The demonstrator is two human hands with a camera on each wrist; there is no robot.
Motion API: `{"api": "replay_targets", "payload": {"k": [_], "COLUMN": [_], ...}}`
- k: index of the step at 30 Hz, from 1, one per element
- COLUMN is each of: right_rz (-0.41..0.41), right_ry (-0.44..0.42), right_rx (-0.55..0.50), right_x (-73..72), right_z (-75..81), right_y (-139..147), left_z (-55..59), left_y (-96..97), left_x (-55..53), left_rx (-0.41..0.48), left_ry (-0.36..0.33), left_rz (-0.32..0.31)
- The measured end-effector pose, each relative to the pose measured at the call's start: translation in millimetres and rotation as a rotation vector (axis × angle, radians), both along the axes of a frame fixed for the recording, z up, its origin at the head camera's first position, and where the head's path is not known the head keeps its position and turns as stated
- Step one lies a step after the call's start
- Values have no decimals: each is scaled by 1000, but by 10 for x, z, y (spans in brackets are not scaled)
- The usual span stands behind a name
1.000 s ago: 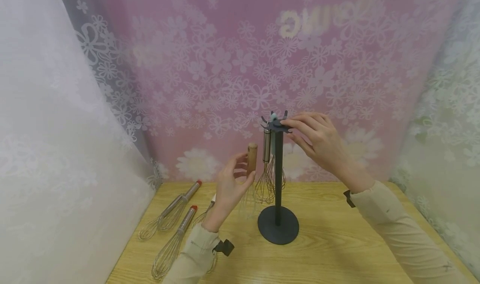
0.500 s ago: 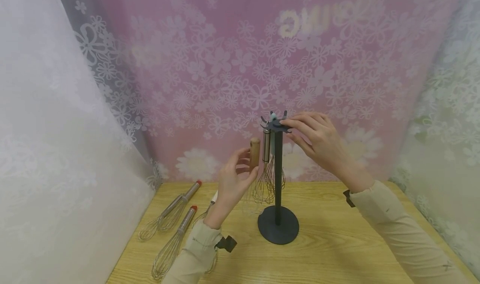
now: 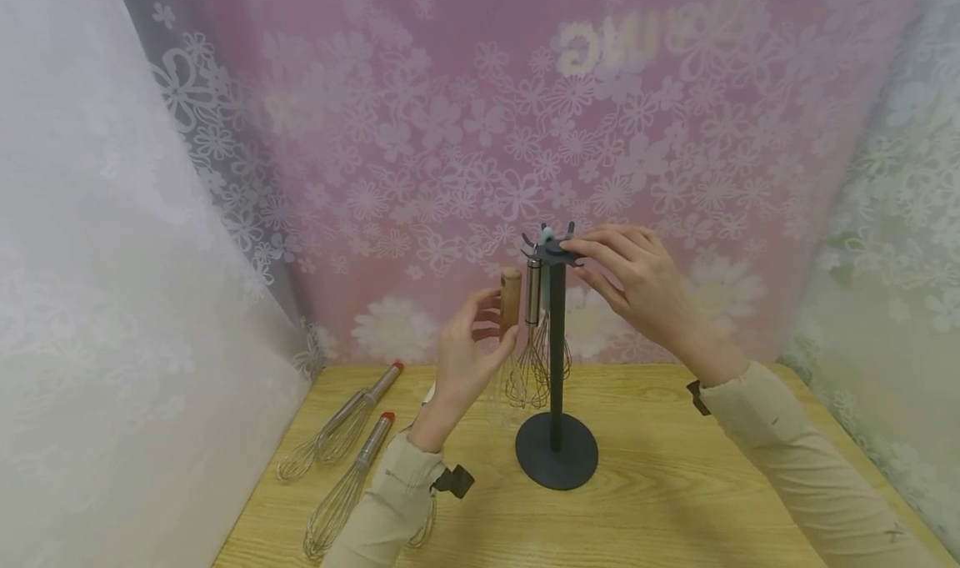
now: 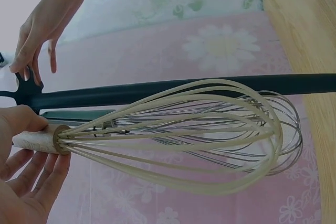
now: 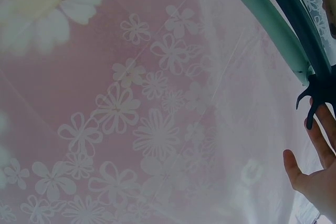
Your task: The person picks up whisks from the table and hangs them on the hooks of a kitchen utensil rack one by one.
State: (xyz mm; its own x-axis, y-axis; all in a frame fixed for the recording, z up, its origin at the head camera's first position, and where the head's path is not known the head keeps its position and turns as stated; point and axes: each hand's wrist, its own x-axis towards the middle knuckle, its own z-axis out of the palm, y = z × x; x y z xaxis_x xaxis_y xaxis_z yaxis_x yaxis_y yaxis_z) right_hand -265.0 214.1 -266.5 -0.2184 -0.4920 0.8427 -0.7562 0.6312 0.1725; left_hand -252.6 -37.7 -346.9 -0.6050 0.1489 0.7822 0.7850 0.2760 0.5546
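My left hand [image 3: 472, 355] holds a whisk [image 3: 511, 301] by its wooden handle, thumb on one side and fingers on the other. Its pale wire loops hang downward, seen large in the left wrist view, and the handle's top is a little below and left of the hooks. A dark stand [image 3: 557, 343] with a ring of hooks rises from a round base. A whisk with a metal handle [image 3: 533, 291] and one with a teal handle [image 5: 273, 30] hang from it. My right hand [image 3: 637, 276] touches the stand's top with its fingertips, thumb apart from it.
Several metal whisks lie on the wooden table [image 3: 660, 485] at the left, including a red-tipped whisk [image 3: 372, 439] near the front. Another is partly hidden by the left arm. A floral pink curtain [image 3: 450, 176] stands behind, with pale sheets at both sides.
My left hand has raised the wooden-handled whisk slightly and brought it right, closer to the hanging metal-handled whisk. The right hand stays at the stand's top.
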Motion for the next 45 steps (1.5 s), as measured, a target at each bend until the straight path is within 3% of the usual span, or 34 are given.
{"api": "replay_targets", "payload": {"k": [29, 45], "right_rz": [-13, -2], "right_ry": [-3, 7], "right_rx": [10, 3], "right_x": [3, 5], "right_z": [3, 8], "right_y": [10, -1], "left_z": [271, 327], "left_y": [55, 134], "left_x": [-19, -41], "left_rx": [57, -7], "left_ry": [29, 19], "left_rz": [-29, -52]}}
